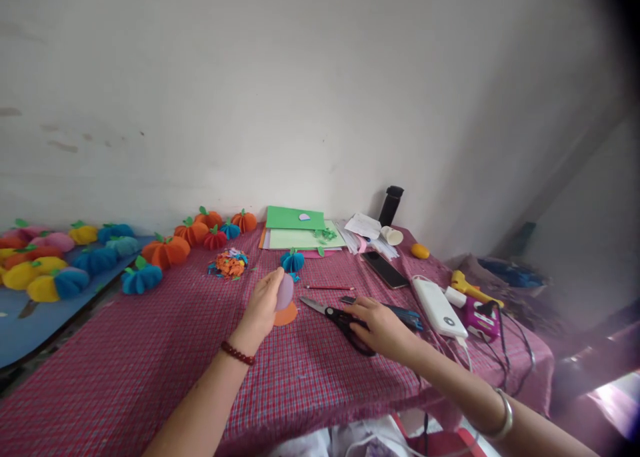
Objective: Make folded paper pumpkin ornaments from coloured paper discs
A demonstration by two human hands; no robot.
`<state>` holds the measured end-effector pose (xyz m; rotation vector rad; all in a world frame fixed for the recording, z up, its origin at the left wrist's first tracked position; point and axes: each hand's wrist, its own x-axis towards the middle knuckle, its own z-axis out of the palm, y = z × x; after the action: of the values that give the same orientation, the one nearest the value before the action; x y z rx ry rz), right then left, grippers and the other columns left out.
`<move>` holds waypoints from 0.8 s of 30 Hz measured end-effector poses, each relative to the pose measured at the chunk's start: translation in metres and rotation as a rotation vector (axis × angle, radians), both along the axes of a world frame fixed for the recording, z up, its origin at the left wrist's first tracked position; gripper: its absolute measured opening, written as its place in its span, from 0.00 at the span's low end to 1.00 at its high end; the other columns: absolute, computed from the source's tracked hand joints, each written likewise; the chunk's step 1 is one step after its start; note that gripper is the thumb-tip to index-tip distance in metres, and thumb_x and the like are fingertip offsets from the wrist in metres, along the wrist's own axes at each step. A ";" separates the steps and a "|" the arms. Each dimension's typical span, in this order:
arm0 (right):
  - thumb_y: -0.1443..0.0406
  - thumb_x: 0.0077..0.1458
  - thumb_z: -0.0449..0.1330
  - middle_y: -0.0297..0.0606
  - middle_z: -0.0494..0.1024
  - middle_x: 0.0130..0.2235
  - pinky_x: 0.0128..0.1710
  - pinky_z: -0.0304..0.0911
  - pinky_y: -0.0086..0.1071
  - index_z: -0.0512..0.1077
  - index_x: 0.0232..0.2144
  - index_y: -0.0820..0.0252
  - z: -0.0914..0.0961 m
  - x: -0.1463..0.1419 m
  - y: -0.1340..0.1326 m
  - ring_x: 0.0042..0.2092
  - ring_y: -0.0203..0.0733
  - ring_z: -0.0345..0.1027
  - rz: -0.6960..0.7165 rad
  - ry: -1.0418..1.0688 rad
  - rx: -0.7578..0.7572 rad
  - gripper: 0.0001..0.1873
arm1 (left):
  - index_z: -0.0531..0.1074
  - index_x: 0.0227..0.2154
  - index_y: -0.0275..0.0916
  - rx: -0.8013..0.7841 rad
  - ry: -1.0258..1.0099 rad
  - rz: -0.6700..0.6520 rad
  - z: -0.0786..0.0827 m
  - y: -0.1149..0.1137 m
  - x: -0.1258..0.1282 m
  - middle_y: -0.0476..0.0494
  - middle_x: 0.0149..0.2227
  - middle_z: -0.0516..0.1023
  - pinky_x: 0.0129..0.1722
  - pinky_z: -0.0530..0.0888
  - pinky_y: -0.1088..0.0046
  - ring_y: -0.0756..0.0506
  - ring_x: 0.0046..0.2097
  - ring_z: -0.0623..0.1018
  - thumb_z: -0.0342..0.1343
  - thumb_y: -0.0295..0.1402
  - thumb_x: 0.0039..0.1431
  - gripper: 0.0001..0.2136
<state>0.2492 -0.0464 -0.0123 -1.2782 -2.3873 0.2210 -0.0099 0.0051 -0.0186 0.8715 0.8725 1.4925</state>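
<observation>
My left hand (261, 305) is closed around a purple paper circle (285, 292), held edge-up above the table. Just below it an orange paper circle (285, 315) shows, partly covered by the hand and the purple paper. My right hand (379, 325) lies over the black-handled scissors (343, 319), its fingers curled at the handles and the blades pointing left. Under and beside that hand is a blue stapler (411, 317), partly hidden. A red pencil (330, 287) lies beyond the scissors. A small blue paper pumpkin (293, 261) stands past my left hand.
Paper pumpkins (166, 251) line the left and back, near a pile of paper scraps (229, 263). Green sheets (295, 218) lie by the wall. At right are a phone (385, 270), a white power bank (440, 307), a yellow glue gun (475, 289), cables and a black bottle (391, 207).
</observation>
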 end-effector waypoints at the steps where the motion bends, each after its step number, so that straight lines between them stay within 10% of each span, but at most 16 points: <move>1: 0.69 0.54 0.58 0.41 0.76 0.40 0.44 0.66 0.41 0.75 0.45 0.57 0.005 -0.007 0.001 0.43 0.46 0.71 -0.017 0.054 -0.016 0.15 | 0.74 0.27 0.38 0.026 0.073 0.031 0.000 -0.001 0.001 0.51 0.26 0.74 0.28 0.64 0.77 0.51 0.28 0.71 0.63 0.45 0.48 0.14; 8: 0.64 0.53 0.60 0.37 0.76 0.36 0.36 0.65 0.29 0.69 0.39 0.63 0.014 -0.086 0.025 0.36 0.37 0.69 0.088 0.685 -0.318 0.11 | 0.69 0.20 0.37 0.189 0.373 0.009 0.007 -0.013 0.006 0.53 0.20 0.65 0.22 0.57 0.75 0.52 0.23 0.63 0.59 0.49 0.52 0.19; 12: 0.70 0.47 0.60 0.27 0.66 0.23 0.26 0.55 0.23 0.66 0.25 0.62 0.009 -0.120 0.051 0.26 0.30 0.59 0.084 0.689 -0.311 0.04 | 0.72 0.25 0.37 0.124 0.320 0.084 0.002 -0.008 0.001 0.49 0.26 0.73 0.28 0.65 0.76 0.49 0.28 0.70 0.59 0.52 0.50 0.20; 17: 0.71 0.50 0.56 0.30 0.67 0.25 0.29 0.54 0.26 0.66 0.26 0.61 0.006 -0.129 0.071 0.28 0.34 0.60 -0.070 0.679 0.052 0.03 | 0.72 0.37 0.37 -0.025 0.074 0.063 0.002 0.001 -0.008 0.44 0.34 0.78 0.30 0.70 0.73 0.47 0.33 0.77 0.53 0.56 0.54 0.24; 24: 0.72 0.55 0.56 0.41 0.73 0.36 0.41 0.57 0.34 0.69 0.31 0.60 -0.007 -0.115 0.071 0.41 0.43 0.65 -0.003 0.407 0.365 0.04 | 0.72 0.45 0.40 -0.076 -0.218 -0.302 0.009 0.000 0.000 0.41 0.40 0.78 0.39 0.74 0.69 0.45 0.40 0.78 0.54 0.53 0.55 0.23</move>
<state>0.1338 0.0247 -0.0189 -0.9606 -1.9668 0.0347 -0.0096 0.0047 -0.0099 0.7327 0.6028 1.2547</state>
